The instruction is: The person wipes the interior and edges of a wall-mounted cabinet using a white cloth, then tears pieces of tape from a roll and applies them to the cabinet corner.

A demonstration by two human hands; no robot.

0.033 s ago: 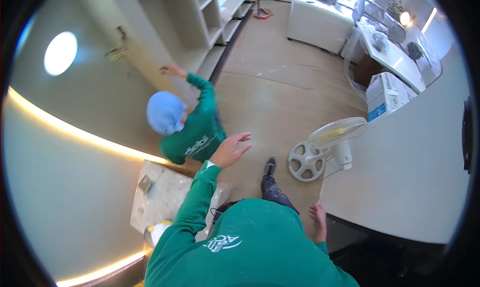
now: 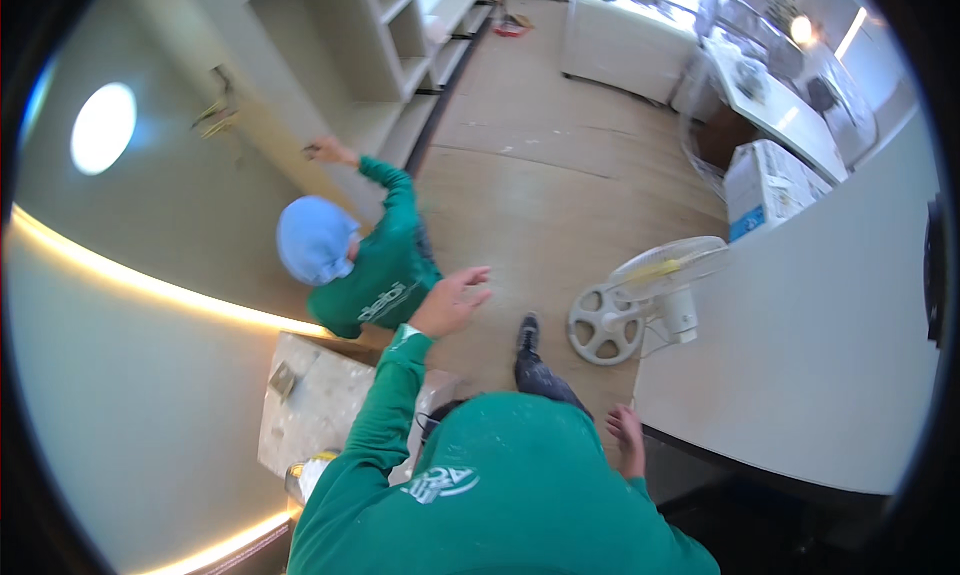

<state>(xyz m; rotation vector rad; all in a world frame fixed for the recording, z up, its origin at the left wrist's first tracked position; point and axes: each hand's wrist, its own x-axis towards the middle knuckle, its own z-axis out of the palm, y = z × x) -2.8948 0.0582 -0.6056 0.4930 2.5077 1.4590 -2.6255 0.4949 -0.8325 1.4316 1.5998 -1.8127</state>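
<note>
My left hand is stretched out ahead in mid-air, fingers apart and holding nothing. It hovers close to the back of a co-worker in a green sweatshirt and blue cap; whether it touches the sweatshirt, I cannot tell. Down by my right side, my right hand hangs beside the edge of a white counter, its fingers loosely extended with nothing seen in them. A white standing fan with a round slotted base is beyond that hand. The co-worker's raised hand has a small dark thing at the wooden panel.
To the left, a spotted, covered surface bears a small block. Open shelving lines the far left. A box and plastic-wrapped furniture stand at the right. Wooden floor stretches ahead.
The whole view has shifted slightly, so things appear a little further left. Both my hands keep nearly the same pose.
</note>
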